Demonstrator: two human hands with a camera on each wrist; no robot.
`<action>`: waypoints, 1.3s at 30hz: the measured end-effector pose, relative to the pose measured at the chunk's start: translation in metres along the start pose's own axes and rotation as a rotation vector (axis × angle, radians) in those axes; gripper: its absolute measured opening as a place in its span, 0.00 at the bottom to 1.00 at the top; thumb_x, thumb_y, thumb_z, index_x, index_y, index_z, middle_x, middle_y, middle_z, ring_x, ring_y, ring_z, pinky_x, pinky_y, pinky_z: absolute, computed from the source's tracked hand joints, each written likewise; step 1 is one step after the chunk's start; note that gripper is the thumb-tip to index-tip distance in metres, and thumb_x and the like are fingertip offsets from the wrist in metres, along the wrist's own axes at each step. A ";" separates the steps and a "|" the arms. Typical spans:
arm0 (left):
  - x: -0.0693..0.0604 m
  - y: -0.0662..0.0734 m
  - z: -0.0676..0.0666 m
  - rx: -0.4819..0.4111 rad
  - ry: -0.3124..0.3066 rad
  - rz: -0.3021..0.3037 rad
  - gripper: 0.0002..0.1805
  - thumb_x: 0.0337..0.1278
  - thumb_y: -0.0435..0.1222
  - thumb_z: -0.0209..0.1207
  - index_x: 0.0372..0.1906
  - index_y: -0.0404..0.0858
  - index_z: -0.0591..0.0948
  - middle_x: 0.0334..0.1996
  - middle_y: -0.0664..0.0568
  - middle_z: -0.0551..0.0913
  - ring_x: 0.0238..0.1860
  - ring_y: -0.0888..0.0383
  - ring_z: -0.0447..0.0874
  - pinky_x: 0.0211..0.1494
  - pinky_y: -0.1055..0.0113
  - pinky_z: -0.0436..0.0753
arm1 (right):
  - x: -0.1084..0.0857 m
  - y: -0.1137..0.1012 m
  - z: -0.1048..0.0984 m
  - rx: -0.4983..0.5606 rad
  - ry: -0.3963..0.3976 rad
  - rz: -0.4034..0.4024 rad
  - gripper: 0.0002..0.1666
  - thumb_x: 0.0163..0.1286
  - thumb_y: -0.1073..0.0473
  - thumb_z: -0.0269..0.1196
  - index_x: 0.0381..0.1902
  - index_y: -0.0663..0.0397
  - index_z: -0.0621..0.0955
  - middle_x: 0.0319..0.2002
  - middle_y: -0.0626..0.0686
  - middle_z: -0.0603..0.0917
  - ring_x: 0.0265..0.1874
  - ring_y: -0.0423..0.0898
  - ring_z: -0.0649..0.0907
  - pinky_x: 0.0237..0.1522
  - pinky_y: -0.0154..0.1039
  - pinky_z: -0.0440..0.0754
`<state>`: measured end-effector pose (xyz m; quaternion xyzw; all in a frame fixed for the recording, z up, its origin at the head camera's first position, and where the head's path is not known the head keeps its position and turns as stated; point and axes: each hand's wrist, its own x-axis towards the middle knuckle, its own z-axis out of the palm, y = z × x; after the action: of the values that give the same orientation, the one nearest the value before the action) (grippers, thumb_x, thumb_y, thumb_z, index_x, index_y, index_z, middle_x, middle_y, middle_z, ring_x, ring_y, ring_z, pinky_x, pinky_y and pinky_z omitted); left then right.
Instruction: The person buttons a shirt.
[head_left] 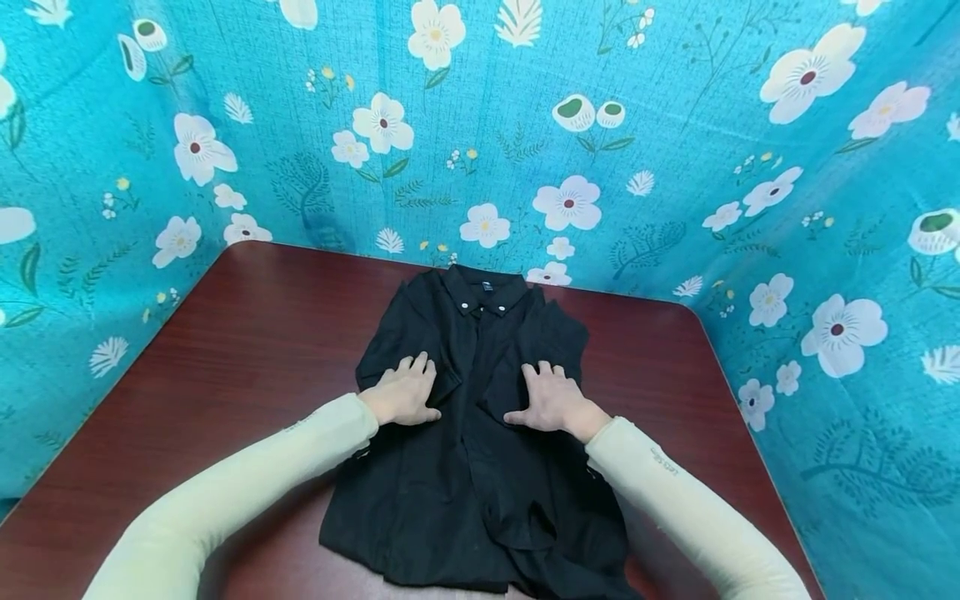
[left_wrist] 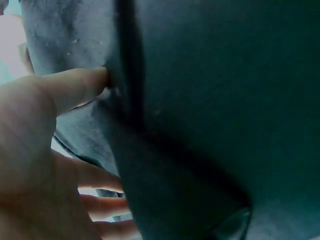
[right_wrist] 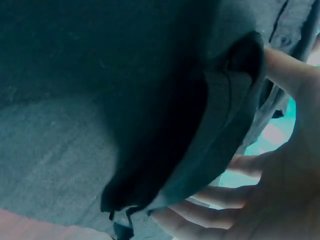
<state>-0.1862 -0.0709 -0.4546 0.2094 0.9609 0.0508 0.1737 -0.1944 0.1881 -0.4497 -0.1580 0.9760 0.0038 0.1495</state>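
A black button-down shirt [head_left: 457,492] lies front side up, collar [head_left: 486,292] toward the back, its short sleeves folded in over the chest. My left hand [head_left: 405,392] rests on the sleeve at the left, fingers spread and pointing away. On the other folded sleeve rests my right hand [head_left: 551,398], its thumb turned toward the shirt's middle. Both wrist views show straight fingers against dark cloth. In the right wrist view, a sleeve opening [right_wrist: 215,115] gapes beside the hand. The lower right hem is rumpled into a raised fold [head_left: 536,529].
Under the shirt is a dark red-brown table [head_left: 285,333]. A turquoise floral curtain [head_left: 480,167] runs along its back and both sides. Pale sleeves [head_left: 247,492] cover the person's forearms.
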 end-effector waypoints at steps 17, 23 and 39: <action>0.005 0.005 0.009 0.007 0.124 0.054 0.22 0.66 0.41 0.48 0.59 0.32 0.74 0.63 0.40 0.68 0.62 0.41 0.66 0.57 0.50 0.73 | -0.008 -0.013 0.012 -0.078 0.087 -0.044 0.37 0.58 0.44 0.63 0.56 0.64 0.72 0.66 0.72 0.58 0.61 0.66 0.65 0.50 0.57 0.73; 0.001 0.003 0.011 0.056 0.111 0.101 0.26 0.62 0.41 0.53 0.60 0.30 0.72 0.62 0.39 0.67 0.61 0.40 0.65 0.52 0.49 0.76 | -0.011 -0.017 0.015 -0.145 0.129 -0.098 0.31 0.60 0.44 0.61 0.53 0.63 0.76 0.66 0.69 0.61 0.63 0.65 0.64 0.52 0.56 0.73; 0.002 -0.011 0.003 -0.094 0.178 0.118 0.17 0.62 0.34 0.49 0.50 0.31 0.81 0.59 0.38 0.73 0.59 0.43 0.72 0.56 0.49 0.73 | -0.011 -0.016 0.005 -0.061 0.274 -0.206 0.09 0.64 0.58 0.58 0.39 0.56 0.82 0.46 0.60 0.78 0.44 0.57 0.78 0.39 0.50 0.80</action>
<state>-0.1908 -0.0799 -0.4599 0.2516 0.9552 0.1243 0.0939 -0.1781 0.1767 -0.4503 -0.2606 0.9654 -0.0035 0.0100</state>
